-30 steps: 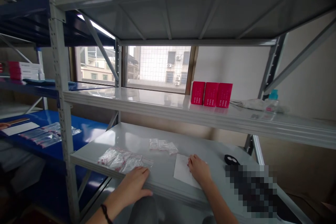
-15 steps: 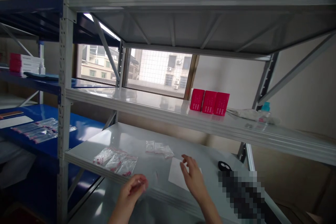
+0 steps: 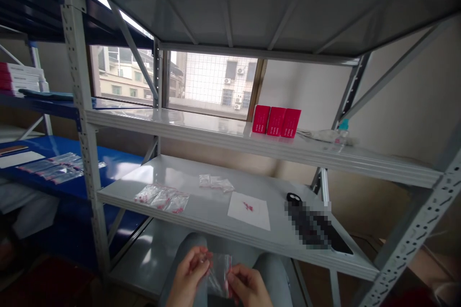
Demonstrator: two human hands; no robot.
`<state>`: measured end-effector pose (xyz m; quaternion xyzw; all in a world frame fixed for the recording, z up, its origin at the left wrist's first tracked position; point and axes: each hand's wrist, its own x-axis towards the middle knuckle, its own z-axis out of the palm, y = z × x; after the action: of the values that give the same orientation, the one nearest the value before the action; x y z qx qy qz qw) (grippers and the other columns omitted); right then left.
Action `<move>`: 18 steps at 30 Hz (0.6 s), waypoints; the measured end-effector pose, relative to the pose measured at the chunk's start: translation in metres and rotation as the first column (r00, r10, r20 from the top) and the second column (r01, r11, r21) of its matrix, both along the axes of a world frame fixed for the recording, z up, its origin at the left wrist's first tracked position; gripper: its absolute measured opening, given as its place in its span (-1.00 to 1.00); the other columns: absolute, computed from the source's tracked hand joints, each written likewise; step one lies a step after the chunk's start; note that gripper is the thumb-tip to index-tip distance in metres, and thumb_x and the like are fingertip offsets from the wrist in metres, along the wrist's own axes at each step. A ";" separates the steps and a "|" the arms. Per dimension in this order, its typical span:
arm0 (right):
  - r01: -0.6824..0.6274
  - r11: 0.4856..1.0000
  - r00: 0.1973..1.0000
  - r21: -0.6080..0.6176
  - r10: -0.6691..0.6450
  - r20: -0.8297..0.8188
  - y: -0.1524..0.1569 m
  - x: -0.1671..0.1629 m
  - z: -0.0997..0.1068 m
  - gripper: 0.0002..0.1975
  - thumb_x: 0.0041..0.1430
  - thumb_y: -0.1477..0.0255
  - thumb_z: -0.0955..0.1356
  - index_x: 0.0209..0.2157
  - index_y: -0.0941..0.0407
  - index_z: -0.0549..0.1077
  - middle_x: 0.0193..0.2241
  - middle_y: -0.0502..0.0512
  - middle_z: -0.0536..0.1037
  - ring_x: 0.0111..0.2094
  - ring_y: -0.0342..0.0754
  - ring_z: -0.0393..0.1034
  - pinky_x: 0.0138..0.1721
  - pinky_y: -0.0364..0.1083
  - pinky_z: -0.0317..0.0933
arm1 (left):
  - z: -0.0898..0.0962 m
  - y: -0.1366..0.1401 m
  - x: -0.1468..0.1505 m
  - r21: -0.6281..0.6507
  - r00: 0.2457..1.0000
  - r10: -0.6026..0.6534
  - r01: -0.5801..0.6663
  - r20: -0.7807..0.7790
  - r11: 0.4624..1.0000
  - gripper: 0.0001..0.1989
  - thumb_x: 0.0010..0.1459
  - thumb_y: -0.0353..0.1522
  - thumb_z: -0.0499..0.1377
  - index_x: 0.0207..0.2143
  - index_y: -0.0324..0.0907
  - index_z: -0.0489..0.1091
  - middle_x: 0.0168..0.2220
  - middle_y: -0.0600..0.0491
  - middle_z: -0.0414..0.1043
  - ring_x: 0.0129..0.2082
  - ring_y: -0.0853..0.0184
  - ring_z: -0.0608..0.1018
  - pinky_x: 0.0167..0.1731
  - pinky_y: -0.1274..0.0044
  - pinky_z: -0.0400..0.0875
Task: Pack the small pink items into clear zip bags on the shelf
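A clear zip-lock bag (image 3: 218, 271) with a red strip along its right side is stretched between my two hands, low in front of the shelf and above my lap. The fingers of my left hand (image 3: 190, 273) pinch its left edge. My right hand (image 3: 249, 286) grips the side with the red strip. On the lower grey shelf (image 3: 205, 213), a white sheet of paper (image 3: 248, 217) carries a small heap of red pieces (image 3: 248, 206). Left of it lie filled clear bags with red pieces inside (image 3: 162, 197), and behind are small clear bags with whitish contents (image 3: 215, 182).
A dark phone-like object (image 3: 336, 235), partly pixelated, lies on the right of the lower shelf. Red boxes (image 3: 276, 121) and a bottle with a blue cap (image 3: 342, 134) stand on the shelf above. A slotted upright (image 3: 421, 235) rises at right. More flat bags (image 3: 59, 168) lie on the blue shelf.
Both hands have drawn back from the shelf and come together over my lap, now holding the bag between them. The right hand no longer covers the paper, revealing the red pieces. The view has shifted.
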<state>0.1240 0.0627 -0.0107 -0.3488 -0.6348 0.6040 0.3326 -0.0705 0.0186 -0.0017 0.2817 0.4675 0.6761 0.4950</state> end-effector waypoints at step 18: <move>0.333 0.875 0.929 0.350 -0.368 0.037 -0.136 -0.012 0.034 -0.69 0.18 0.18 0.39 -0.51 0.10 0.44 -0.51 -0.01 0.44 -0.44 -0.06 0.31 -0.39 -0.12 0.15 | 0.029 -0.122 0.050 0.138 0.828 -0.091 0.199 -0.554 0.970 -0.63 0.28 -0.07 0.17 -0.31 -0.15 0.59 -0.38 -0.01 0.64 -0.33 0.20 0.65 -0.31 0.53 0.52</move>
<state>0.1121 -0.0737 0.0230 -0.4264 -0.6712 0.3969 0.4584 -0.0204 -0.1033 0.0274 0.5424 0.4991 0.5699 0.3631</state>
